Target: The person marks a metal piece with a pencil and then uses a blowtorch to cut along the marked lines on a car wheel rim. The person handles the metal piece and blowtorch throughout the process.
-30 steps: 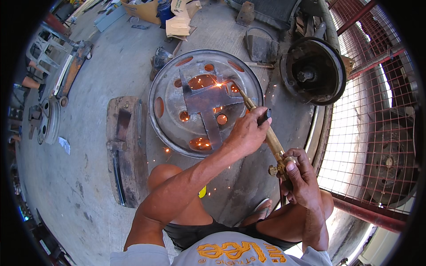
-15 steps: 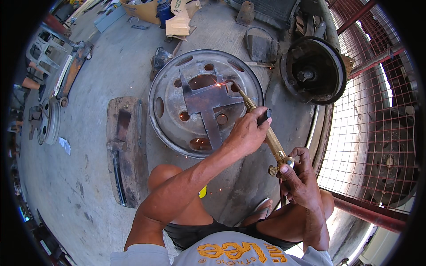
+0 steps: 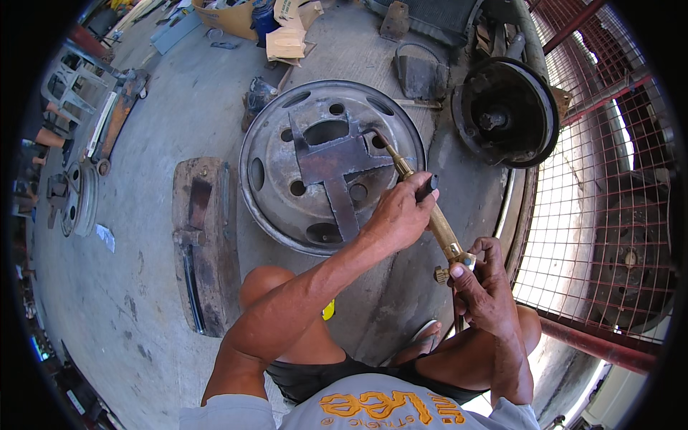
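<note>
A brass cutting torch [image 3: 446, 234] slants from my lap toward the round steel wheel rim [image 3: 259, 208] on the floor. My left hand [image 3: 403, 213] wraps round the front of its handle, beside a black knob. At the torch's rear end my right hand [image 3: 487, 290] is closed, its thumb by the brass valves. The bent tip [image 3: 373, 132] hangs over the upper edge of a cut steel plate [image 3: 330, 161] lying on the wheel. The plate has narrow arms sticking out, and no glow or sparks show at the tip.
A block with a hammer [image 3: 190, 247] on it lies left of the wheel. To the right stand a dark brake drum [image 3: 494, 118] and a red wire mesh fence [image 3: 573, 193]. Cardboard [image 3: 287, 43] and a radiator [image 3: 441, 21] are at the back. Another person's leg [image 3: 50, 136] shows far left.
The bright glow at the torch tip and the flying sparks have gone. The light under the wheel's holes has faded. Both hands keep nearly the same place on the torch.
</note>
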Tool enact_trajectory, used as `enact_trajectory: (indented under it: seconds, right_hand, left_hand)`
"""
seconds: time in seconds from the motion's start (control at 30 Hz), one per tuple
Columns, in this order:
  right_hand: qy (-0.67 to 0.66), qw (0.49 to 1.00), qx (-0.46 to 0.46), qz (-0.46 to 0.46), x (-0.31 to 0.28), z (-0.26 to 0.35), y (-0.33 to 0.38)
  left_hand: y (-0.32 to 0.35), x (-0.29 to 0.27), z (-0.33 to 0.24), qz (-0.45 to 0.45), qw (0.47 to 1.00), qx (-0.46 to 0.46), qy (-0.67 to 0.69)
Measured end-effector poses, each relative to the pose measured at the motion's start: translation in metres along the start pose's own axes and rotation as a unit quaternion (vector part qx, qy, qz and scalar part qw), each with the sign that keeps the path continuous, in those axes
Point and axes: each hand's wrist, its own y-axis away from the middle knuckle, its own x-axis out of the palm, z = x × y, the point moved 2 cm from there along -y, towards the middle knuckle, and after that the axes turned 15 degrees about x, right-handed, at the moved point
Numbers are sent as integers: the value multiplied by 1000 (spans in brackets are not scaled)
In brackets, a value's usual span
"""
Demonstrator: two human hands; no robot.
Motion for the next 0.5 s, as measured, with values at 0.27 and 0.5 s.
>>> enact_trajectory:
  seconds: [0.27,0.5]
  right_hand:
    - [12,1000,-13,-22,0,-2,0]
    - [2,1000,-7,3,-1,-1,1]
  left_hand:
    - [-2,2,-2,7,1000,2,14]
    - [0,1,-1,-5,1000,2,7]
